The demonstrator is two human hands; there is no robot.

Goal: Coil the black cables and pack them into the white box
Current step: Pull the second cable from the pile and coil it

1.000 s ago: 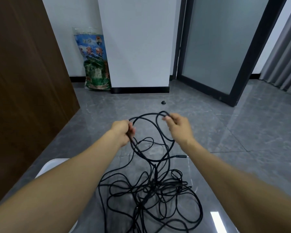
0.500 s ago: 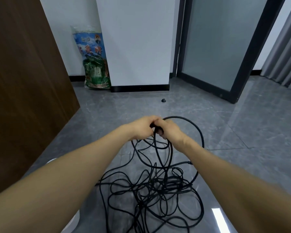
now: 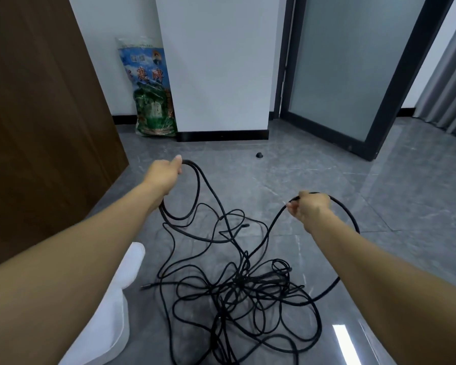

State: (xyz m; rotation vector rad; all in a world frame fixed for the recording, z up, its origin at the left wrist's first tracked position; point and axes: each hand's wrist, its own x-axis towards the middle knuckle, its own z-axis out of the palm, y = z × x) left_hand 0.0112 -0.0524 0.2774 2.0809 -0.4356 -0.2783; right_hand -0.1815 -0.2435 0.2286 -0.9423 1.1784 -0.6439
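Holding the cables [image 3: 234, 291] in both hands, I have my left hand [image 3: 166, 175] curled round the top of a few hanging loops and my right hand [image 3: 311, 209] pinching a single strand between thumb and fingers. Neither grip is loose: both are closed on cable. The loops drop from my left grip down and toward me, their long axis running roughly up and down, slightly tilted to the right. From my right grip one strand slants down and to the left into the heap; the other side arcs out to the right of that hand, then curves back down toward me into the same heap.

Most of the cable lies as a loose tangle on the floor [image 3: 327, 180], below and between my two grips and nearer to me than either hand. One plug end pokes out of the tangle toward the left.

Under my left forearm, left of the tangle, sits the box [image 3: 116, 306]; only its white rim and side show, so I cannot tell what is inside.

Beyond my left grip a bag [image 3: 150, 88] leans against the wall.
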